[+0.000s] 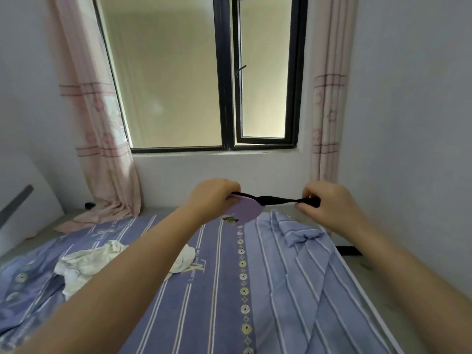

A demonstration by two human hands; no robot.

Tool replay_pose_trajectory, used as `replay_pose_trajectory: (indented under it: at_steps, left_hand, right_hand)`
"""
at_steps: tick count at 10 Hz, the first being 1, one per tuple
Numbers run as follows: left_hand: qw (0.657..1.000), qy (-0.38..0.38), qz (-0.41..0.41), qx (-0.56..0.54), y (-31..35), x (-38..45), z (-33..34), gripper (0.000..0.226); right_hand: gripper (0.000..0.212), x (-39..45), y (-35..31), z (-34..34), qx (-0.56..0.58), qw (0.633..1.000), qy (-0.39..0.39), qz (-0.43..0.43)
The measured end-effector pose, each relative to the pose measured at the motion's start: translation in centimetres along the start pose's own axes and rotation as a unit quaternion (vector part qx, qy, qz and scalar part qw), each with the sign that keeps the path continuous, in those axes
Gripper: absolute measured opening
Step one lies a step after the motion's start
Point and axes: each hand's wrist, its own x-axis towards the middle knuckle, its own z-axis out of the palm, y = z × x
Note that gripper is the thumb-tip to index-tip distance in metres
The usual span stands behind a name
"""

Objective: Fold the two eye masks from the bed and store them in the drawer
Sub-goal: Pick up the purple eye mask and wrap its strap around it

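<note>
A lilac eye mask with a small green print hangs in the air above the far end of the bed. My left hand pinches its upper edge. Its black elastic strap runs tight to the right, where my right hand grips the strap's end. Both arms reach forward over the bed, which has a blue striped cover. No second eye mask and no drawer show in the head view.
White crumpled cloth lies on the bed at the left, partly under my left arm. A bunched fold of the blue cover sits below my right hand. Beyond are a window, pink curtains and white walls.
</note>
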Motion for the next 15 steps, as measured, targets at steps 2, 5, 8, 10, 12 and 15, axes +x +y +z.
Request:
replay_pose_trajectory:
  at_steps: [2, 5, 8, 10, 12, 15]
  left_hand:
    - [0.999, 0.032, -0.027, 0.010, -0.2, 0.7, -0.7, 0.019]
    - [0.979, 0.202, 0.023, 0.013, 0.2, -0.1, -1.2, 0.007]
    - [0.975, 0.191, 0.088, 0.075, 1.7, -2.7, 0.9, 0.032]
    - [0.971, 0.219, 0.067, 0.071, 0.1, -3.0, 0.2, 0.034]
    - [0.962, 0.264, 0.056, 0.047, 0.8, -3.1, 0.9, 0.031]
    - [0.895, 0.366, 0.247, -0.061, 3.4, -2.6, 0.7, 0.029]
  right_hand:
    - [0.019, -0.7, -0.5, -0.4, -0.213, 0.926, 0.185, -0.250]
    - [0.022, -1.0, -3.4, -1.9, 0.179, 0.879, -0.442, 0.020]
    - [0.037, 0.7, -1.0, 0.3, 0.114, 0.962, 0.038, 0.246]
    - [0.036, -2.9, -2.8, 2.4, 0.300, 0.747, -0.593, -0.004]
    - [0.028, -0.4, -3.0, 0.4, 0.746, 0.642, 0.048, 0.173]
    - [0.026, 0.7, -2.7, 3.3, 0.619, 0.731, -0.040, 0.284]
